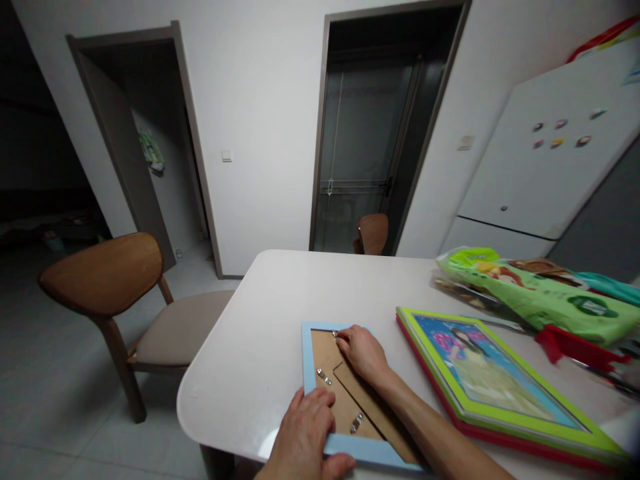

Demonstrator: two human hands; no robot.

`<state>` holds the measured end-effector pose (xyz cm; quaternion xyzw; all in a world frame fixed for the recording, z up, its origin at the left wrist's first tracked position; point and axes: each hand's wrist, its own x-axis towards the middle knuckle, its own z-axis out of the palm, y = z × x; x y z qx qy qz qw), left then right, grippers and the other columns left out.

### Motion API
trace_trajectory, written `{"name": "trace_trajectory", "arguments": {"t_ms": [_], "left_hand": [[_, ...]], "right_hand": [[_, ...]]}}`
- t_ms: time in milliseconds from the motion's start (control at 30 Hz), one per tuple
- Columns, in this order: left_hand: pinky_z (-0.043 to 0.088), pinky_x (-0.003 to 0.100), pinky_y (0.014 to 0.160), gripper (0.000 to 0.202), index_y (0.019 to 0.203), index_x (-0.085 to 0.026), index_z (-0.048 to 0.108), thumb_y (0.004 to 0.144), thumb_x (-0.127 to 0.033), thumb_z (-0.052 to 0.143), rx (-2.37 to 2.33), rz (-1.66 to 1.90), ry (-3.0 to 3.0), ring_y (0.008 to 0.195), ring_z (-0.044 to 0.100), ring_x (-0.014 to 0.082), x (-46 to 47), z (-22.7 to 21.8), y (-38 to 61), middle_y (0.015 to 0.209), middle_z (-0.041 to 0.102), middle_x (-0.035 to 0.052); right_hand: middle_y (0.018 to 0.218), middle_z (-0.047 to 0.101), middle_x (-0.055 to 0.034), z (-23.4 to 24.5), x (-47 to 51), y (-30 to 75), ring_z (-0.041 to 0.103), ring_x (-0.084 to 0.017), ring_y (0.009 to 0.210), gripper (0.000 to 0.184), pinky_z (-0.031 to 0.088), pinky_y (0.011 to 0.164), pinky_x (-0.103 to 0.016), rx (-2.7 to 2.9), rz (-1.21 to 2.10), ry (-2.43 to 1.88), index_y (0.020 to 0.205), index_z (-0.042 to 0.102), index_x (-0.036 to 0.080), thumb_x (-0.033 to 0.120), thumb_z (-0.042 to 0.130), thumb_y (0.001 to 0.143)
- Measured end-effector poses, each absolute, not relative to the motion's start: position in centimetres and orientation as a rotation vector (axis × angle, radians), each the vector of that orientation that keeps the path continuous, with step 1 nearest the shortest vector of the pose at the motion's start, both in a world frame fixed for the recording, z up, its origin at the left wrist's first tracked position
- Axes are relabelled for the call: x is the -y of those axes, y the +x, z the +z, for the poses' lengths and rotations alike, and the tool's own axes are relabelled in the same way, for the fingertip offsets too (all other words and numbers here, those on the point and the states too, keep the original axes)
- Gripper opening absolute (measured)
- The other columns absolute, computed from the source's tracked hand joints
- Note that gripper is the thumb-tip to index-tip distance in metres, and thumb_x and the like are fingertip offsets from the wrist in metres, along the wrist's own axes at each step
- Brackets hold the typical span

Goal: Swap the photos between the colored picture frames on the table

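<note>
A light-blue picture frame (306, 353) lies face down on the table, its brown backing board (345, 404) upward. Small metal turn clips (324, 377) sit along the board's edges, and another clip (357, 423) is near the bottom. My left hand (307, 427) grips the frame's lower left corner, fingers over the left side and thumb on the bottom edge. At the far edge, my right hand (364, 352) has thumb and forefinger closed on a metal clip (335, 334), partly hidden by the fingertips. My right forearm covers the frame's right side.
Right of the frame lies a stack of picture frames, a green one (463, 393) with a picture on top of a red one. Behind it are a green plastic package (540, 293) and a red-handled tool (575, 350). A wooden chair (107, 273) stands left of the white table (240, 333).
</note>
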<state>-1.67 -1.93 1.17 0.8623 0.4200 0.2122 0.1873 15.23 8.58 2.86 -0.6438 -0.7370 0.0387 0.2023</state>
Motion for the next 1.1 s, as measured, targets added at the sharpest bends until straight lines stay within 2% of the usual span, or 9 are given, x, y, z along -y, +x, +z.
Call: {"name": "trace_trajectory", "arguments": {"t_ms": [100, 367, 500, 633, 833, 1100], "left_hand": [[0.023, 0.046, 0.097, 0.035, 0.087, -0.019, 0.053, 0.061, -0.039, 0.066, -1.157, 0.577, 2.432, 0.114, 0.038, 0.0233, 1.8, 1.1, -1.8, 0.121, 0.048, 0.0076], [0.022, 0.045, 0.099, 0.036, 0.088, -0.018, 0.053, 0.059, -0.034, 0.068, -1.162, 0.587, 2.410, 0.115, 0.038, 0.0230, 1.8, 1.0, -1.7, 0.121, 0.048, 0.0069], [0.022, 0.045, 0.099, 0.037, 0.088, -0.019, 0.052, 0.061, -0.038, 0.066, -1.143, 0.633, 2.410, 0.114, 0.038, 0.0221, 1.7, 0.5, -1.9, 0.120, 0.049, 0.0055], [0.022, 0.043, 0.099, 0.037, 0.087, -0.020, 0.051, 0.060, -0.039, 0.068, -1.146, 0.674, 2.392, 0.114, 0.038, 0.0210, 1.8, 0.1, -1.9, 0.120, 0.049, 0.0042], [0.022, 0.041, 0.098, 0.034, 0.084, -0.019, 0.052, 0.059, -0.033, 0.070, -1.147, 0.718, 2.364, 0.110, 0.042, 0.0211, 1.9, 0.5, -1.8, 0.116, 0.051, 0.0043], [0.025, 0.041, 0.096, 0.035, 0.083, -0.017, 0.053, 0.057, -0.031, 0.071, -1.131, 0.786, 2.357, 0.102, 0.046, 0.0220, 2.1, 0.8, -1.7, 0.106, 0.056, 0.0063]], "right_hand": [[0.075, 0.064, -0.0076, 2.3, -9.7, 14.5, 0.056, -0.016, 0.073, 0.026, 0.035, 0.063, -0.024, 2.017, 0.092, -1.853, 0.071, 0.065, 0.018, 0.028, 0.041, 0.076], [0.071, 0.065, -0.0076, 1.6, -11.5, 14.3, 0.055, -0.014, 0.062, 0.020, 0.033, 0.054, -0.023, 1.934, 0.142, -1.964, 0.071, 0.063, 0.015, 0.029, 0.049, 0.072], [0.069, 0.064, -0.0076, 1.9, -11.5, 14.3, 0.054, -0.013, 0.058, 0.024, 0.033, 0.053, -0.023, 1.939, 0.172, -1.930, 0.070, 0.063, 0.014, 0.030, 0.045, 0.074], [0.076, 0.064, -0.0057, 2.7, -9.1, 14.2, 0.055, -0.014, 0.066, 0.028, 0.036, 0.060, -0.023, 2.040, 0.212, -1.767, 0.074, 0.063, 0.016, 0.029, 0.039, 0.077], [0.072, 0.062, -0.0010, 3.4, -4.2, 13.0, 0.052, -0.014, 0.075, 0.021, 0.035, 0.070, -0.023, 2.231, 0.297, -1.517, 0.070, 0.065, 0.021, 0.025, 0.045, 0.074], [0.071, 0.060, -0.0019, 2.9, -3.9, 12.4, 0.049, -0.015, 0.075, 0.016, 0.034, 0.069, -0.026, 2.310, 0.284, -1.434, 0.069, 0.065, 0.022, 0.020, 0.050, 0.072]]}}
